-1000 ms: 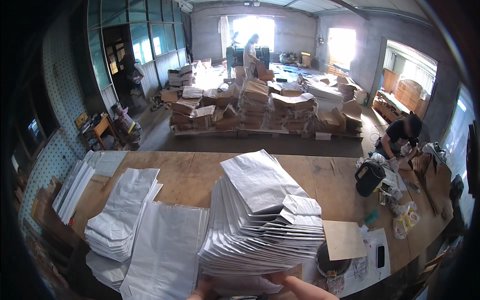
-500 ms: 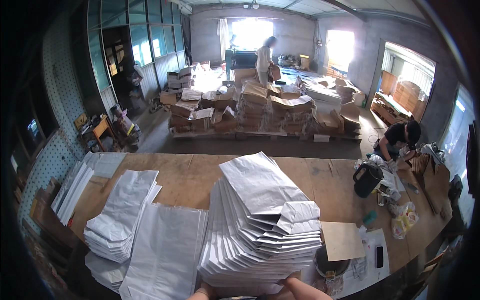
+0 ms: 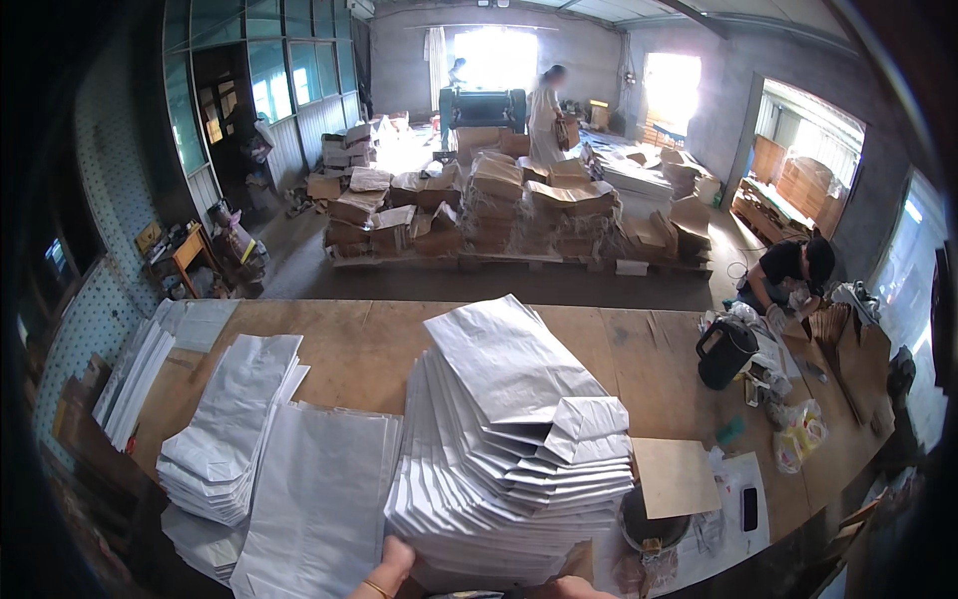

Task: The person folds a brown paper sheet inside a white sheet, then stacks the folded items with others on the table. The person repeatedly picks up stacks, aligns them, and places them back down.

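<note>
A tall, fanned stack of white paper bags (image 3: 509,369) stands on the wooden table right in front of me, its top bag showing a folded block bottom. At the stack's lower left corner is my left hand (image 3: 394,561), its fingers curled in against the edge of the bags; the fingertips are hidden. My right hand (image 3: 577,587) lies low at the front of the stack, mostly cut off by the lower edge, so its fingers do not show. Flat white paper sheets (image 3: 319,489) lie left of the stack, beside a smaller pile of white bags (image 3: 230,419).
Right of the stack are a brown board (image 3: 676,477), a dark bucket (image 3: 649,529) with a brush, a phone (image 3: 749,509), a black kettle (image 3: 725,351) and a plastic bag (image 3: 800,436). One co-worker (image 3: 793,270) bends over the table's right end. Brown paper bundles (image 3: 489,200) fill pallets beyond.
My left hand has come up from the stack's lower front to its left corner; my right hand has dropped lower. The whole view has shifted slightly. The far person has turned near the machine.
</note>
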Demonstrator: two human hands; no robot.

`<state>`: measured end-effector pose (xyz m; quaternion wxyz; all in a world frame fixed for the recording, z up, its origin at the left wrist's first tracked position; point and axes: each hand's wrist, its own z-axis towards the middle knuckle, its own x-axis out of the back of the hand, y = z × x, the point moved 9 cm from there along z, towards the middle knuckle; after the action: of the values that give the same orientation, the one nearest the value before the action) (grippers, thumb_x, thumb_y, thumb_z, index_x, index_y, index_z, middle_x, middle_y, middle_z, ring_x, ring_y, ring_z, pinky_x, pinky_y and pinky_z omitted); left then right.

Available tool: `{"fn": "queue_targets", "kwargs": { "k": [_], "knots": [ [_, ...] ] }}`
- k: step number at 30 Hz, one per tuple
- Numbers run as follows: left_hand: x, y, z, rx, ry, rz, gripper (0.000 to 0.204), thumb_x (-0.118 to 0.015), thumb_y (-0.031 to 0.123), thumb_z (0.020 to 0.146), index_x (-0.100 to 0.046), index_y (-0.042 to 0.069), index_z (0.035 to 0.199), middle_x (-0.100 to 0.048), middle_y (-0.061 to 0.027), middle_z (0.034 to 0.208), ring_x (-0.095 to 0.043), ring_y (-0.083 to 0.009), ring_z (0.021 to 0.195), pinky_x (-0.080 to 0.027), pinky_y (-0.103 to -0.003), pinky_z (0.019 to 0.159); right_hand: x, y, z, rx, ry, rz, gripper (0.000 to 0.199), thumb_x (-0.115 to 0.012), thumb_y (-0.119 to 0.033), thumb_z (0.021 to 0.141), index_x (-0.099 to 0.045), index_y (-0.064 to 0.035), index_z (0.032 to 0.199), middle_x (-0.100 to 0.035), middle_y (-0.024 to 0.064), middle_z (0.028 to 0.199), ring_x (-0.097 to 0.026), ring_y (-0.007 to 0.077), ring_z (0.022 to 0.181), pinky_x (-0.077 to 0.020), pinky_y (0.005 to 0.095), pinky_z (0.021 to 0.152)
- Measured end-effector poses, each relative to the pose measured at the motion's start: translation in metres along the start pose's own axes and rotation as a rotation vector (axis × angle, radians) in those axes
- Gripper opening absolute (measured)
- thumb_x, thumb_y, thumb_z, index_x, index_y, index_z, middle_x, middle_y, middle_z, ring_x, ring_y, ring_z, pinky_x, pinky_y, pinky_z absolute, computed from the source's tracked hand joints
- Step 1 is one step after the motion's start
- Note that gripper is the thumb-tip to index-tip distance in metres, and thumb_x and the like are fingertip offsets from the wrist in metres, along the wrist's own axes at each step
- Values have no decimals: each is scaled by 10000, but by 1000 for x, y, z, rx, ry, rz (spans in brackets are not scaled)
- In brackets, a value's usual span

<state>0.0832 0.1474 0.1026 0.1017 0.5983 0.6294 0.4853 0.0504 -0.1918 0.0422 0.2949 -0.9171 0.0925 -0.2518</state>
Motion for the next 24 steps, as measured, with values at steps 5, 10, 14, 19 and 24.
{"fn": "queue_targets", "kwargs": {
  "k": [5,10,14,19,24],
  "knots": [
    [-24,46,51,-81,-194,-282,272,-395,58,771,-530,-89,956,-568,-174,751,-576,-228,556,-391,-344,357,-18,-22,45,299,560,-578,649,-539,-475,749,-435,-102,1270,-443,173,1270,-377,360,1203,-307,481,975],
    [-26,114,39,-8,-222,-418,245,-400,66,809,-554,-39,968,-603,-126,760,-598,-216,571,-455,-330,393,-21,-38,66,436,815,-742,635,-530,-426,768,-423,-47,1266,-454,188,1253,-424,401,1146,-353,532,915],
    [-31,102,35,1,-251,-300,205,-449,93,831,-576,-10,954,-619,-115,763,-615,-216,605,-506,-347,468,-26,-37,73,208,949,-1043,585,-497,-377,823,-388,-44,1292,-465,146,1257,-447,341,1130,-373,472,918],
    [-22,94,14,37,-280,-339,182,-486,108,838,-589,-10,931,-627,-124,761,-618,-224,594,-517,-364,500,-4,-30,84,328,540,-713,633,-539,-424,792,-396,-67,1295,-425,147,1292,-396,331,1171,-316,442,966],
    [-19,99,11,8,-314,-383,179,-458,104,843,-567,-4,935,-620,-127,733,-610,-221,570,-507,-348,490,26,-27,90,302,158,-350,682,-580,-470,760,-405,-90,1298,-386,148,1326,-345,322,1213,-259,413,1015]
  ]
}}
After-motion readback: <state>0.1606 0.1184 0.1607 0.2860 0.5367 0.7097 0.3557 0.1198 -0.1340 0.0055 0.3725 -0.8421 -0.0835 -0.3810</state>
